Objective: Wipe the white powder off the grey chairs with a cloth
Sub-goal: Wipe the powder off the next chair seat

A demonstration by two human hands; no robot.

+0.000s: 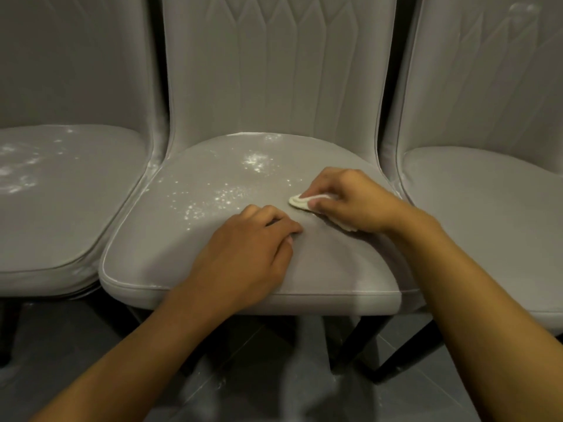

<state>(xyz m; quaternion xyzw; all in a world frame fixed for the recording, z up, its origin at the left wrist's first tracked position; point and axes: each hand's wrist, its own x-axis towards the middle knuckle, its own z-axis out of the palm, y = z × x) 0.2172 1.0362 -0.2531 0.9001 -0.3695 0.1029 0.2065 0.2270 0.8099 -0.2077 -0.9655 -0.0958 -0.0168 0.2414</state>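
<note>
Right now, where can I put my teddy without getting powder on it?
The right chair's seat looks bare. On the middle seat, the front-left corner beside the left hand is clear; powder, the right hand and its cloth crowd the rest.

Most of the cloth (300, 203) is hidden under the right hand (350, 202); only a folded end and one corner show. The left hand (246, 254) lies knuckles up on the middle chair (213, 269), hiding its palm and curled fingertips. The left chair (61, 208) and right chair (487, 208) are cut off at the picture's sides, all three backrests at the top, and both forearms at the bottom.
</note>
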